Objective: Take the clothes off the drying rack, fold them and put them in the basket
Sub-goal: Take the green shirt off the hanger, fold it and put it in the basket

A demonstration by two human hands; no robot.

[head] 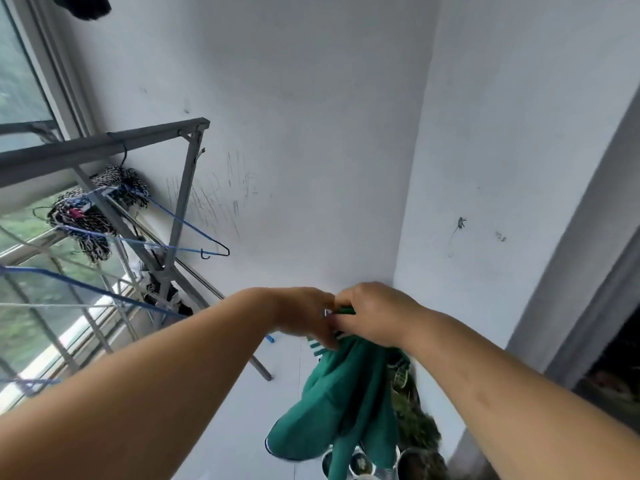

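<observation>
A green garment [341,400] with a white-striped trim hangs down in front of me, low in the middle of the view. Both hands meet at its top edge: my left hand [308,315] and my right hand [372,313] pinch the cloth side by side, fingers curled on it. The grey metal drying rack [104,147] stands at the left by the window. A black-and-white knitted piece [86,216] and blue wire hangers [194,249] hang on the rack. No basket is in view.
A white wall fills the middle and right. A window [20,98] runs along the left behind the rack. Potted plants [415,427] stand on the floor under the garment. A dark doorway [616,368] opens at the far right. A dark cloth [86,6] hangs at the top left.
</observation>
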